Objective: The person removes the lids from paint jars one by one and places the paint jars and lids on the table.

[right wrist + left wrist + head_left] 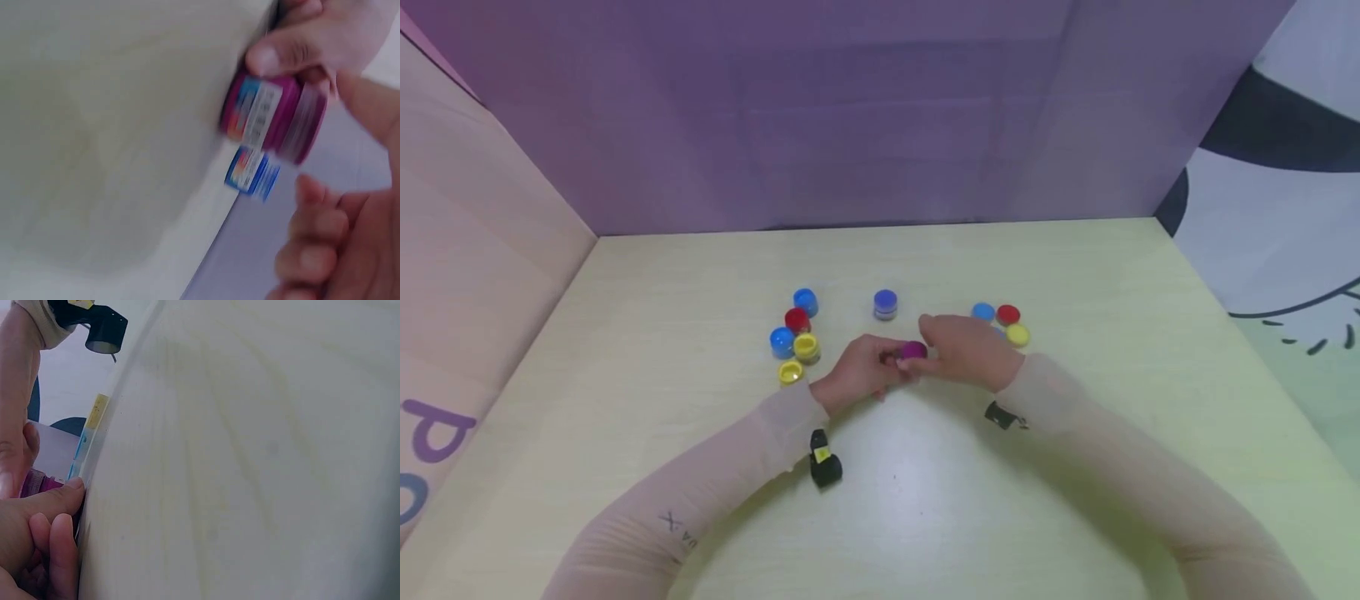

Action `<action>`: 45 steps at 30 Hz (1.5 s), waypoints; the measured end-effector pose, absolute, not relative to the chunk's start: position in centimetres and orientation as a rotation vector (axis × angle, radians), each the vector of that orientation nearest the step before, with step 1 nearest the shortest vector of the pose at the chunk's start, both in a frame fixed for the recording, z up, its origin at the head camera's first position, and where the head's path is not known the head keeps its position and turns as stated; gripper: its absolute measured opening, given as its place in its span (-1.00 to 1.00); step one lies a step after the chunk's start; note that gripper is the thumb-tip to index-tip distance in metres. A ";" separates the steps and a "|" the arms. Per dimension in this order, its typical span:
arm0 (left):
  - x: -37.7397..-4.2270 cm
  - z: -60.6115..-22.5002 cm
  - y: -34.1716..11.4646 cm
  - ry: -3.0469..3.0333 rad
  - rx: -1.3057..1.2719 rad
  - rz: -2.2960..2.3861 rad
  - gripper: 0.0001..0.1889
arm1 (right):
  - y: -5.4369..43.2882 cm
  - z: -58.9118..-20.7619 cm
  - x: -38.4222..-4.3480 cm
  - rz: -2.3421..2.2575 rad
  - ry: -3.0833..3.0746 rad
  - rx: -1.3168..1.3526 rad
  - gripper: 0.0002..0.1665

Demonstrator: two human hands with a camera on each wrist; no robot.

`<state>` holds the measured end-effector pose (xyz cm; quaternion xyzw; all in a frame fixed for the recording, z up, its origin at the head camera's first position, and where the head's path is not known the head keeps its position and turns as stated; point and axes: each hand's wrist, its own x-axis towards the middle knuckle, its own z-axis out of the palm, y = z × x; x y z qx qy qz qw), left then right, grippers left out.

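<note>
My left hand (865, 367) grips a small magenta paint jar (259, 112) with a barcode label. The thumb of that hand lies along the jar's side, and the jar is tilted over in the right wrist view. My right hand (967, 350) is at the ribbed cap end (304, 125) of the jar. Its thumb and bent fingers stand apart on either side of that end, with a gap showing in the right wrist view. Behind the hands, a dark blue paint jar (885, 303) stands upright on the table.
Several jars stand in a cluster on the left, among them a blue jar (782, 342), a red jar (797, 320) and a yellow jar (807, 348). To the right lie loose caps: a blue cap (982, 312), a red cap (1008, 315) and a yellow cap (1018, 335). A purple panel (880, 133) borders the back.
</note>
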<state>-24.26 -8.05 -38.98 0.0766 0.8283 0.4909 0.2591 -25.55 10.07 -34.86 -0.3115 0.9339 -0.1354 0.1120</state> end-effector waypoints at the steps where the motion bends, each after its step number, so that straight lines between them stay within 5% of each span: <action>1: -24.3 -39.0 -8.0 2.247 0.209 1.327 -0.56 | 9.9 -34.9 -25.4 -0.397 2.762 -0.882 -0.51; 11: -24.4 -39.2 -8.1 2.272 0.235 1.290 -0.57 | 8.5 -35.3 -24.5 -0.404 2.827 -0.699 -0.51; 33: -24.2 -39.1 -8.2 2.264 0.243 1.331 -0.58 | 9.7 -34.1 -25.6 -0.554 2.646 -0.908 -0.73; 45: -24.3 -39.3 -8.2 2.233 0.252 1.358 -0.58 | 8.9 -35.3 -24.8 -0.456 2.809 -0.693 -0.37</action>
